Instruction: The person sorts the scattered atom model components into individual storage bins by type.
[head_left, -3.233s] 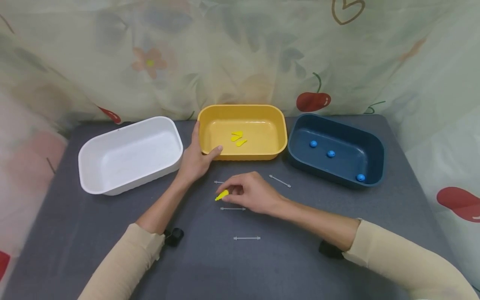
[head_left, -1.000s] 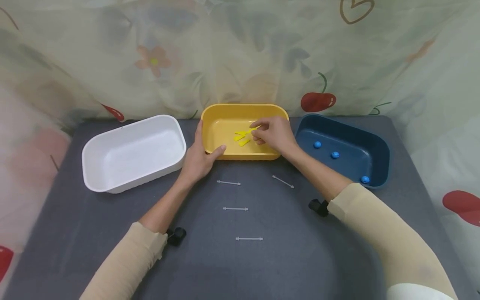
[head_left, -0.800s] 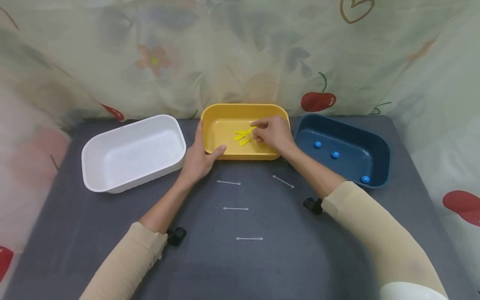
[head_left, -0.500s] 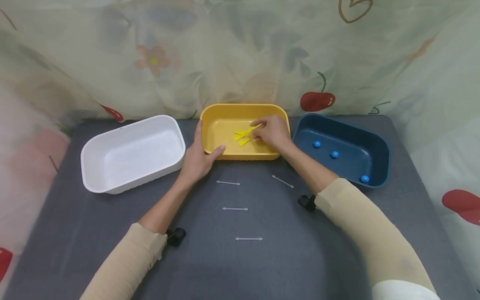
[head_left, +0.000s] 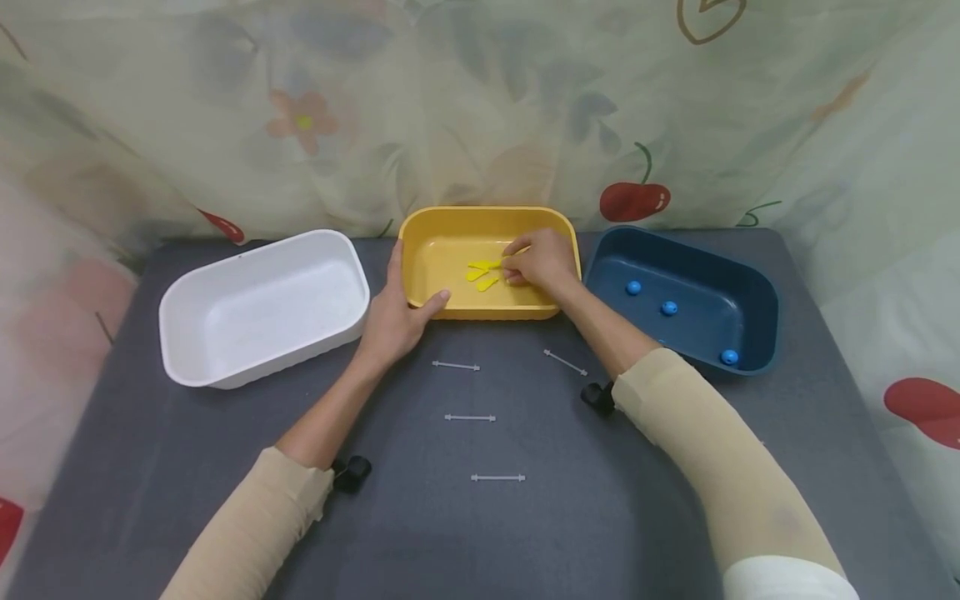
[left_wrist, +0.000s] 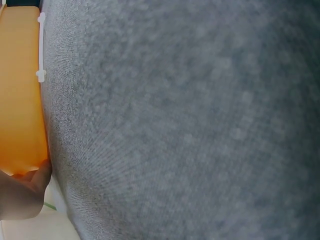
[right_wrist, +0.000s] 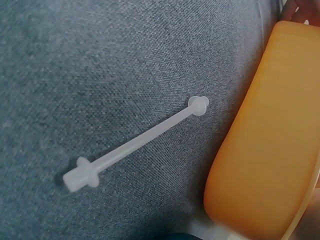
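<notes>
My left hand holds the left end of the yellow bin, thumb at the front rim and fingers along the outer side. In the left wrist view, fingers meet the end of the orange-looking bin wall. My right hand reaches inside the same bin and pinches a small yellow piece, mostly covered by the fingertips. Beside it on the bin floor lie several flat, teardrop-shaped yellow pieces. The right wrist view shows the outer wall of the bin, not the fingertips at work.
Several thin white plastic rods with knobbed ends lie on the grey cloth in front, one rod close beneath the right wrist. A white bin stands left. The dark blue bin at right contains blue beads.
My right hand has carried a yellow piece from over the cloth into the yellow bin. During the last second its forearm swings left while the fingertips stay nearly still. The left hand keeps its hold.
</notes>
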